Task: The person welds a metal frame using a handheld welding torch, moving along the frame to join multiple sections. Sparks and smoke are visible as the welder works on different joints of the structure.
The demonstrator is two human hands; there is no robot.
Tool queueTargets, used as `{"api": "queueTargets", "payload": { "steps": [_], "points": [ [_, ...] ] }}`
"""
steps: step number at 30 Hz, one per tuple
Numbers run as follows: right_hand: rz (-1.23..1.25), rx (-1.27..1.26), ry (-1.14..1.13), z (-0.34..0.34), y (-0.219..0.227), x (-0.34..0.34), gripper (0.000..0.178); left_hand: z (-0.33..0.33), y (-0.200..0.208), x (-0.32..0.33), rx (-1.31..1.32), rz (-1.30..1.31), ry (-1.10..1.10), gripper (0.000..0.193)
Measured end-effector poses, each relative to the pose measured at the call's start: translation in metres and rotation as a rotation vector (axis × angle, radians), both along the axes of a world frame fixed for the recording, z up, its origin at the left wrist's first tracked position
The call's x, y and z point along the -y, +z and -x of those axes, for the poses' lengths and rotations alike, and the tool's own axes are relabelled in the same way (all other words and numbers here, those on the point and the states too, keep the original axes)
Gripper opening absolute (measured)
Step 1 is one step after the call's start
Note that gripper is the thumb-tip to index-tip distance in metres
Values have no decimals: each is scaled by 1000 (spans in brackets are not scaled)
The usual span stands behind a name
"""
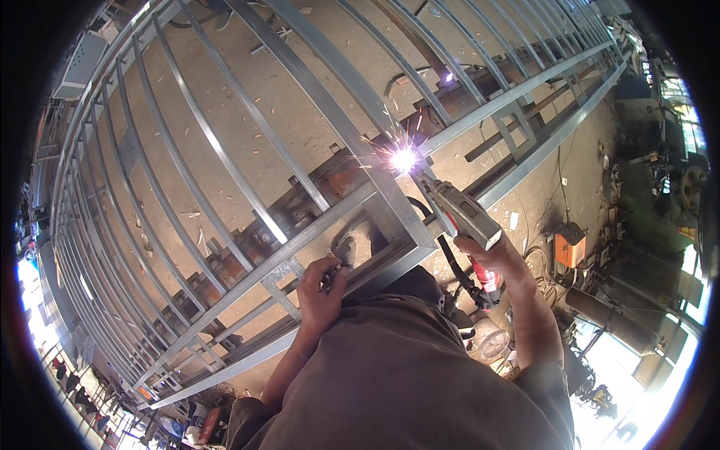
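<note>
Dusty shop floor (262, 165) on my feed; welding gun (469, 214) sparking at the steel frame (394, 206) looks stiff, kinda hefty, best held rearward where right hand (493, 256) grips; left hand (321, 292) is curled, contents unclear.

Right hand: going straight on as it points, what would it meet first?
The right hand would likely bring its tool against the metal frame at the bright spark; glare obscures depth.
</note>
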State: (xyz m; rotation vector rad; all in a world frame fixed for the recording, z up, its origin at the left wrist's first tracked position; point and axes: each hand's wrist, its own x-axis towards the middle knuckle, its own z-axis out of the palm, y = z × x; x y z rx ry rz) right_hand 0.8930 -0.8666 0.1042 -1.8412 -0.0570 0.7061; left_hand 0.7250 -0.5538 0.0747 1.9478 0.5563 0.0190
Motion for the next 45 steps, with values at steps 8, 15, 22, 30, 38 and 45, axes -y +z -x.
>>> {"api": "queueTargets", "payload": {
  "steps": [8, 15, 22, 30, 38, 45],
  "points": [
    [36, 4, 11, 5, 3, 1, 45, 1, 1, 0, -23, 3, 4, 20],
    [12, -10, -1, 8, 3, 2, 55, 1, 0, 0, -6, 13, 2, 19],
    [30, -9, -5, 10, 6, 2, 52, 2, -1, 0, 4, 2, -1, 21],
    [39, -8, -7, 13, 8, 3, 39, 4, -3, -1, 20, -3, 1, 20],
    [59, 16, -11, 24, 5, 11, 37, 6, 2, -1, 35, -11, 5, 20],
    [30, 232, -132, 72, 21, 26, 24, 0, 97, -17, 197, 429, -76, 23]
  ]
}}
